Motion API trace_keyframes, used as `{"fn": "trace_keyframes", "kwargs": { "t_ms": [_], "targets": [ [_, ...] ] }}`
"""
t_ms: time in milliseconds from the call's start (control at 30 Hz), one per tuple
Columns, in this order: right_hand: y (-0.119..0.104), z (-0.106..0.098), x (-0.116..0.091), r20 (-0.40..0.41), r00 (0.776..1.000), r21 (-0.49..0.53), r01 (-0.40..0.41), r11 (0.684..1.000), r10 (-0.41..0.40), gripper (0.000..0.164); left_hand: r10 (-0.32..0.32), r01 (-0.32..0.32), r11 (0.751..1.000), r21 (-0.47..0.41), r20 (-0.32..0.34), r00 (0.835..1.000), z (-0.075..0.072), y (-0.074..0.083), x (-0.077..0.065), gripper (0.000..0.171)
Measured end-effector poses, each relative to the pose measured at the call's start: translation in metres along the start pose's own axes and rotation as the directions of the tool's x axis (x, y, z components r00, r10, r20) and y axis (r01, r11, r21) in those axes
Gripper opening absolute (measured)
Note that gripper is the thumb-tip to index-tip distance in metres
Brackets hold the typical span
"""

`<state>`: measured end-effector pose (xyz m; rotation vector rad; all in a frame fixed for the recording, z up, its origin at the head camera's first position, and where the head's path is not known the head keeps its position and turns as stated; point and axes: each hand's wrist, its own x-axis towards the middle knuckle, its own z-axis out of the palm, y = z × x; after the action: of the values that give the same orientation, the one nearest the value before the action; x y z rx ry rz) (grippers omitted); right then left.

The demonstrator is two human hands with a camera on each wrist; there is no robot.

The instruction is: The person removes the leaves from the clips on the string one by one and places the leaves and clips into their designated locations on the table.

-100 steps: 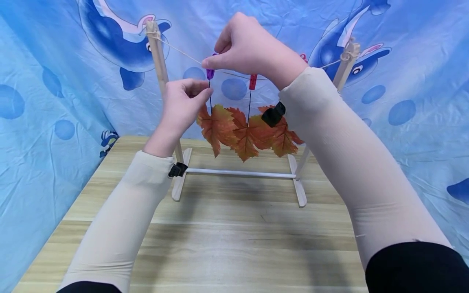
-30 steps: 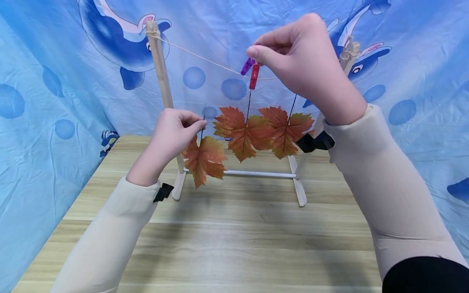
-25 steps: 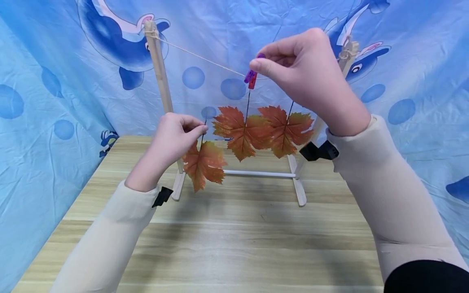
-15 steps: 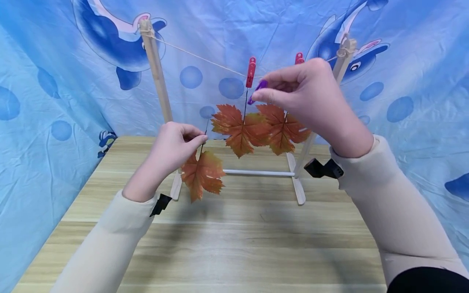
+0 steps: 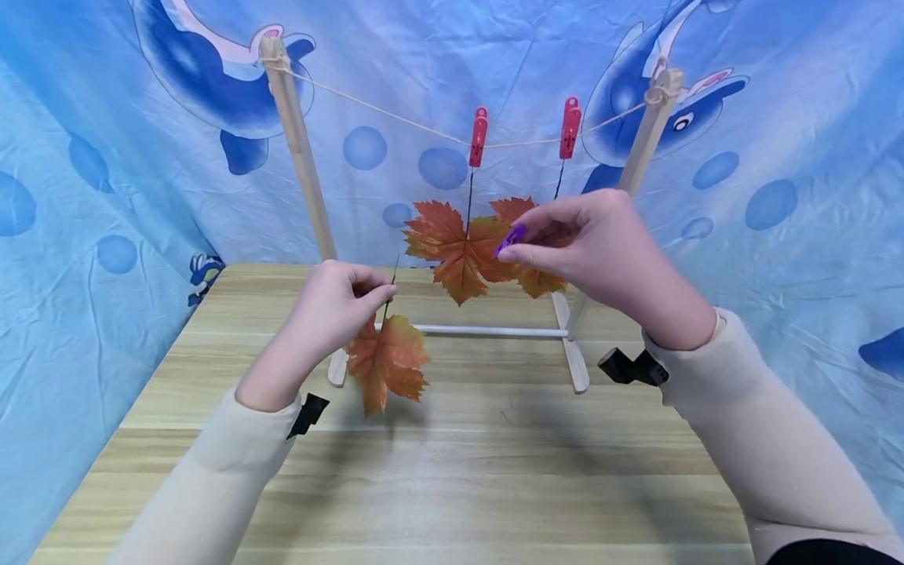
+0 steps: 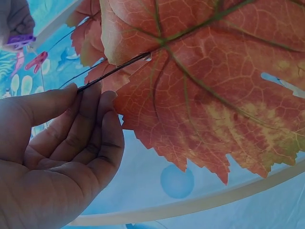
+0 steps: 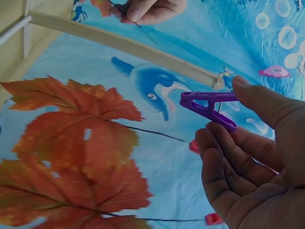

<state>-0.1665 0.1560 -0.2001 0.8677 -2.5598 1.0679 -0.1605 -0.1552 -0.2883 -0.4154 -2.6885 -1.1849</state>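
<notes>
In the head view my left hand (image 5: 318, 329) pinches the dark stem of an orange maple leaf (image 5: 388, 362) between thumb and fingers; the leaf hangs below, left of centre. My right hand (image 5: 600, 255) holds a small purple clothespin (image 5: 512, 238), which the right wrist view shows between thumb and fingertips. Its pointed end faces away from the palm. Behind, two red clothespins (image 5: 478, 138) sit on a string (image 5: 381, 107). Each grips the stem of a leaf. One hanging leaf (image 5: 455, 255) shows whole; the other (image 5: 538, 282) is partly hidden behind my right hand.
The string runs between a left wooden post (image 5: 300, 149) and a right wooden post (image 5: 646, 145). A white rod (image 5: 487, 332) joins the feet low down. The stand is on a wood-grain table (image 5: 452, 486), before a blue dolphin-print cloth (image 5: 395, 47).
The purple clothespin and its leaf have come off the string. My right hand moved right, then down with the clothespin; my left hand lowered the leaf toward the table.
</notes>
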Motion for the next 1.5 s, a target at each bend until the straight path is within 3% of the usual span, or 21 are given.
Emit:
{"fn": "trace_keyframes", "kwargs": {
  "t_ms": [200,500,767,1067,1333,1500],
  "targets": [
    [0.016,0.008,-0.012,0.004,0.999,-0.006,-0.049,0.999,0.049,0.02,-0.014,0.014,1.0,-0.005,0.009,1.0,0.004,-0.005,-0.007,0.012],
    [0.045,0.03,-0.031,0.038,0.998,0.039,-0.045,0.998,0.044,0.023,-0.04,0.04,0.999,-0.008,0.032,0.999,0.015,-0.014,-0.014,0.011],
    [0.056,0.044,-0.044,0.099,0.988,0.008,-0.122,0.993,0.12,0.026,-0.063,0.064,0.998,-0.025,0.039,0.997,0.023,-0.019,-0.02,0.009],
    [0.076,0.06,-0.059,0.14,0.96,0.016,-0.248,0.969,0.243,0.027,-0.067,0.069,0.997,-0.04,0.058,0.996,0.031,-0.026,-0.025,0.009],
    [0.1,0.079,-0.073,0.114,0.968,0.067,-0.231,0.971,0.222,0.026,-0.113,0.116,0.992,-0.044,0.077,0.991,0.038,-0.034,-0.03,0.01],
    [0.115,0.092,-0.083,0.153,0.955,0.09,-0.268,0.959,0.253,0.024,-0.12,0.124,0.991,-0.046,0.092,0.989,0.044,-0.04,-0.032,0.011]
  ]
}}
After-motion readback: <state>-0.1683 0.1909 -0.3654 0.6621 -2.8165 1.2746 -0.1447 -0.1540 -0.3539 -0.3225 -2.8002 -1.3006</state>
